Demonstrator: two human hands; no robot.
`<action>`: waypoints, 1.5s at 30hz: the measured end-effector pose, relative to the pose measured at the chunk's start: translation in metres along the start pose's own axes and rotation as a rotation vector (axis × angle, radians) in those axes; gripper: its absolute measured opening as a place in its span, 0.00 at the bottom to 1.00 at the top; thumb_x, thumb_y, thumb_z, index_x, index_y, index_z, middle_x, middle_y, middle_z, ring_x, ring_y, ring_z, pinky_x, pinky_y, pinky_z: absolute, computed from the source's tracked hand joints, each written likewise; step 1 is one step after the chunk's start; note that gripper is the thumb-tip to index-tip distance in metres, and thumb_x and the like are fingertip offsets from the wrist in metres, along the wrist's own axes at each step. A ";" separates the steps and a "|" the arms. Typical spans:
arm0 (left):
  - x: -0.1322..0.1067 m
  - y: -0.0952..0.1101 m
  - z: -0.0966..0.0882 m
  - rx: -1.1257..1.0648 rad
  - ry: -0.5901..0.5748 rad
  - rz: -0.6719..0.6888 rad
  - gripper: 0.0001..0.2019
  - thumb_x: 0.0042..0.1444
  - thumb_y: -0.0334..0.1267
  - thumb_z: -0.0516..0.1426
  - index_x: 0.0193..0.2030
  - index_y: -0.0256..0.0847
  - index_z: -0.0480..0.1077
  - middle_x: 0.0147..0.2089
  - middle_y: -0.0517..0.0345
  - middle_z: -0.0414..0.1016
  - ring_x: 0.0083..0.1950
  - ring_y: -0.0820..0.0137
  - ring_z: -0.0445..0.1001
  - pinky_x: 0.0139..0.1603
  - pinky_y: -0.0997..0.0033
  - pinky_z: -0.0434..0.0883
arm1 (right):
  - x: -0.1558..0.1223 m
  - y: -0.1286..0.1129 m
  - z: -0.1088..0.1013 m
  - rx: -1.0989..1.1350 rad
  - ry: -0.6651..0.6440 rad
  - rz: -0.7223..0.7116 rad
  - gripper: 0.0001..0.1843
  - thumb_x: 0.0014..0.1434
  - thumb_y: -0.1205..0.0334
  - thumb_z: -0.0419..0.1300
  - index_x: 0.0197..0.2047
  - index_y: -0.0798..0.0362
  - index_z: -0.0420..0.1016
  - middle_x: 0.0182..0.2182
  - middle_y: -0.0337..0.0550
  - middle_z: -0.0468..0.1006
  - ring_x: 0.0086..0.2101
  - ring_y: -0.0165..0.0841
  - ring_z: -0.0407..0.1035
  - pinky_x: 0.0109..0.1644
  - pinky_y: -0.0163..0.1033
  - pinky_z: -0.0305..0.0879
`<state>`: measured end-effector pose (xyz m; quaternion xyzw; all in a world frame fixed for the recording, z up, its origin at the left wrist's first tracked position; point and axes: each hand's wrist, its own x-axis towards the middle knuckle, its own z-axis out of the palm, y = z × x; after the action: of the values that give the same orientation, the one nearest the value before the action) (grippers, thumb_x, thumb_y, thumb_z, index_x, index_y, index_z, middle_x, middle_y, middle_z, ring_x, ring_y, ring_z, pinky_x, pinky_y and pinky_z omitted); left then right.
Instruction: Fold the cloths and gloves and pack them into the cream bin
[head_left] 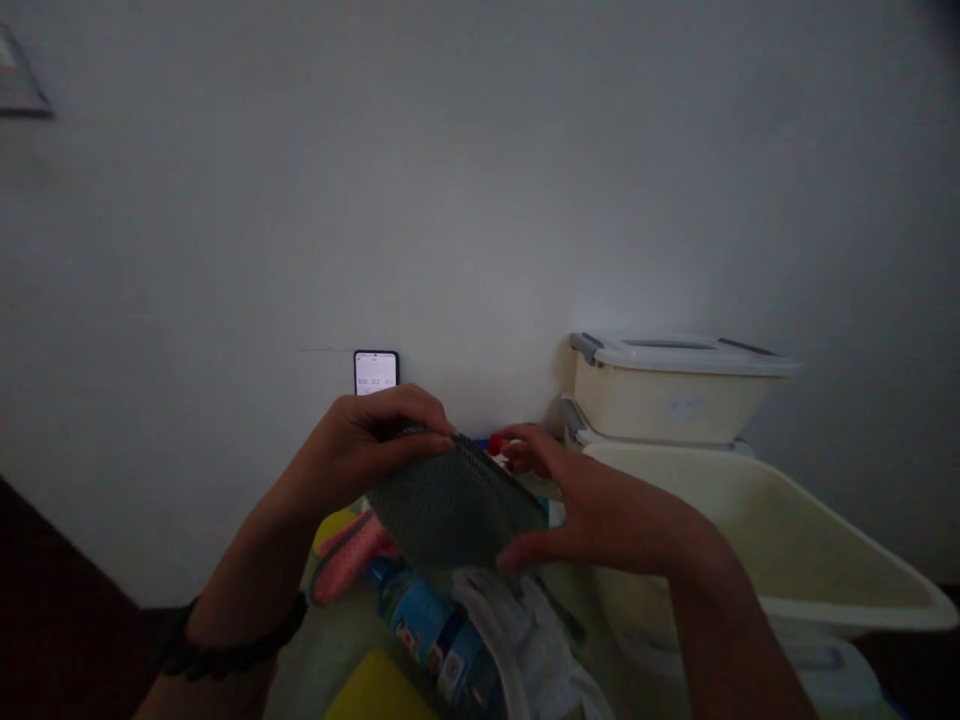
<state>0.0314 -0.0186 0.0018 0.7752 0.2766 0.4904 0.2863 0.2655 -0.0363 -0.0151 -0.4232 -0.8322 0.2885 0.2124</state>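
Note:
My left hand (382, 440) pinches the stitched upper edge of a dark grey-green cloth (450, 510) between thumb and fingers. The cloth hangs from that grip, slanting down to the right. My right hand (559, 490) is at its right side, fingers and thumb spread apart; the thumb overlaps the cloth, though contact is unclear. By the right fingertips is a small red thing (496, 444), mostly hidden. Below the cloth lie a blue-labelled bottle (431, 625), a whitish cloth item (525, 650) and a pink cloth with a grey border (352, 555).
A large cream bin (750, 530) stands at the right. Behind it, a lidded storage box (660, 395) rests on another box. A lit phone (376, 372) leans against the wall. Something yellow (379, 690) lies at the front, and more yellow shows beside the pink cloth.

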 end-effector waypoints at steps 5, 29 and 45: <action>-0.006 0.014 0.008 -0.011 -0.031 -0.033 0.07 0.45 0.27 0.65 0.31 0.39 0.74 0.31 0.61 0.75 0.34 0.75 0.73 0.35 0.79 0.70 | 0.002 -0.021 0.006 0.032 0.139 -0.095 0.37 0.48 0.48 0.66 0.59 0.44 0.59 0.53 0.44 0.72 0.49 0.39 0.68 0.50 0.46 0.64; -0.015 0.024 0.003 0.194 -0.091 -0.039 0.03 0.49 0.31 0.63 0.30 0.38 0.72 0.30 0.60 0.75 0.34 0.73 0.73 0.34 0.76 0.70 | -0.010 -0.036 -0.001 -0.039 0.274 -0.226 0.07 0.54 0.60 0.63 0.36 0.49 0.69 0.32 0.33 0.77 0.35 0.29 0.72 0.40 0.35 0.62; -0.015 0.028 0.004 0.298 -0.127 -0.010 0.03 0.52 0.32 0.62 0.30 0.39 0.71 0.33 0.60 0.76 0.36 0.73 0.74 0.37 0.77 0.69 | -0.010 -0.035 -0.003 -0.074 0.265 -0.296 0.07 0.60 0.62 0.57 0.38 0.50 0.77 0.35 0.36 0.81 0.39 0.31 0.73 0.46 0.37 0.65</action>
<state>0.0333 -0.0494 0.0111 0.8374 0.3313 0.3924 0.1873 0.2521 -0.0606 0.0092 -0.3379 -0.8601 0.1652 0.3446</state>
